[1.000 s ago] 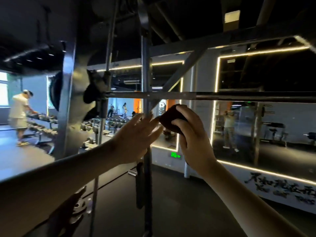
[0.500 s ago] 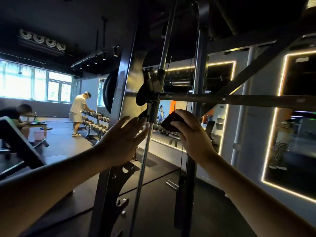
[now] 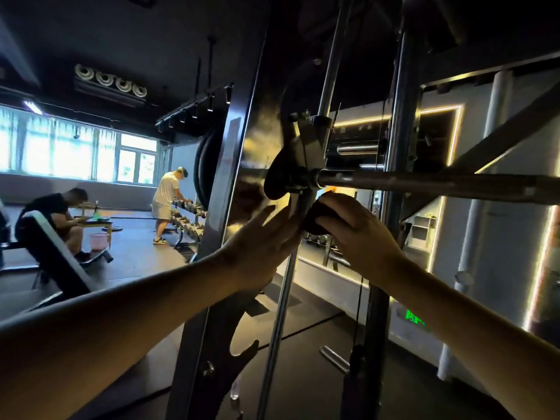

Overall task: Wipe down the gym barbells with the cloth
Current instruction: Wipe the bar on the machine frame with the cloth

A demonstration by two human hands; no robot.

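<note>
**Item 1, barbell** (image 3: 439,183): steel bar, horizontal, its left end fixed to the sliding carriage (image 3: 306,153) of a rack. The carriage rides on a vertical guide rod (image 3: 330,71).

**Item 2, cloth** (image 3: 313,218): dark and bunched, just under the barbell's left end and beside the carriage. Whether it touches the bar cannot be told.

**Item 3, right hand** (image 3: 357,234): raised, fingers curled over the cloth and clamped on it from the right.

**Item 4, left hand** (image 3: 260,247): raised, holding nothing, fingers straight and spread. The fingertips reach toward the cloth and the guide rod, and contact cannot be told because of blur.

**Item 5, rack upright** (image 3: 230,177): broad, glossy and dark, left of the carriage, with black weight plates (image 3: 206,171) stored behind it.

**Background, left:**
- 1 person in white (image 3: 166,195) bends over a dumbbell rack (image 3: 185,219).
- 1 seated person (image 3: 54,213) in black is behind an inclined bench (image 3: 51,256), near a pink bucket (image 3: 98,240).
- Bright windows (image 3: 75,153) line the far wall.

**Background, right:** a green sign (image 3: 415,318) glows low on the wall.
</note>
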